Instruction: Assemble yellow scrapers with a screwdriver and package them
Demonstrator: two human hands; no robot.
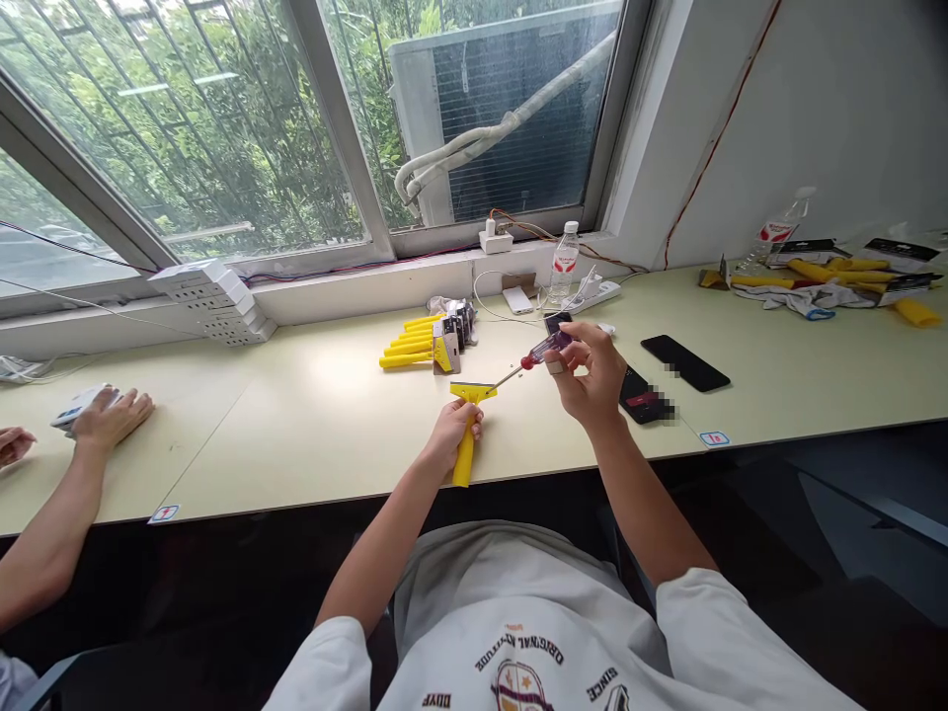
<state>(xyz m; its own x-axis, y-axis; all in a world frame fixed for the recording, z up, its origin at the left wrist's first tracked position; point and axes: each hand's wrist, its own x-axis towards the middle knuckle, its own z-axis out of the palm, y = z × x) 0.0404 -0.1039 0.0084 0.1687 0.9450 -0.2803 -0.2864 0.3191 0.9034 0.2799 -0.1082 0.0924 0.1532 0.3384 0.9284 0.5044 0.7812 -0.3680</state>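
Note:
My left hand (453, 434) is wrapped round the handle of a yellow scraper (463, 466), whose wide head points away from me. Between the fingers of my right hand (592, 373) is a screwdriver (546, 348) with a clear purple handle and a red collar. Its shaft slants down to the left, and the tip meets the right side of the scraper head. A few tiny screws (520, 373) appear to lie on the table just beyond the shaft. Behind the scraper, several more yellow scrapers (409, 348) lie in a row, their heads to the right.
Two black phones (685, 362) lie right of my right hand. A water bottle (564, 262) and a power strip (596, 292) stand near the window. White boxes (222, 301) are stacked at back left. Another person's hand (111, 417) rests at the left. Yellow-handled tools (836, 272) are heaped far right.

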